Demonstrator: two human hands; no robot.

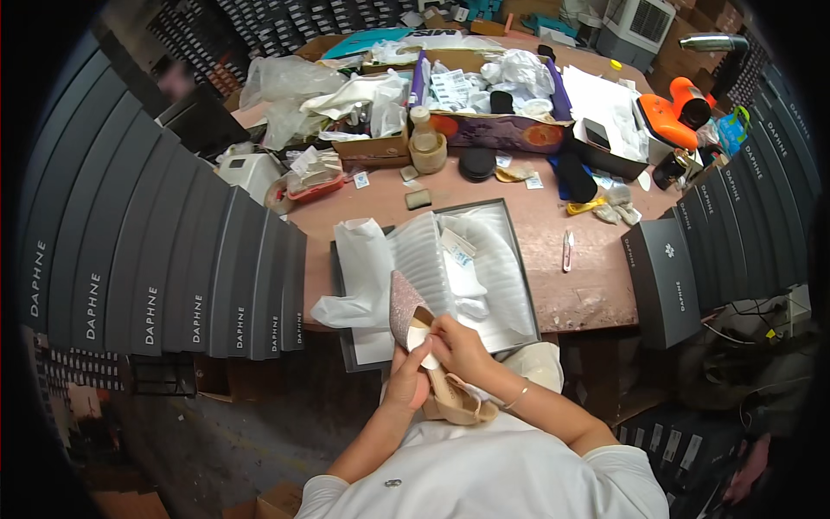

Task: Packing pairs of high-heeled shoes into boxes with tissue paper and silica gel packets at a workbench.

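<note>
My left hand (406,376) grips a high-heeled shoe (410,311) from below; its glittery pink toe points up and away and its beige strap and heel hang near my lap. My right hand (460,348) pinches a small white piece at the shoe's insole, fingers closed on it. Just beyond both hands lies an open grey shoe box (519,259) lined with white foam sheets and tissue paper (367,268).
Tall stacks of grey shoe boxes stand at the left (173,259) and right (692,259). The brown table (588,277) carries small snips (567,249), a cardboard box of bags, a bottle (424,130), black pads and an orange heat gun (674,112).
</note>
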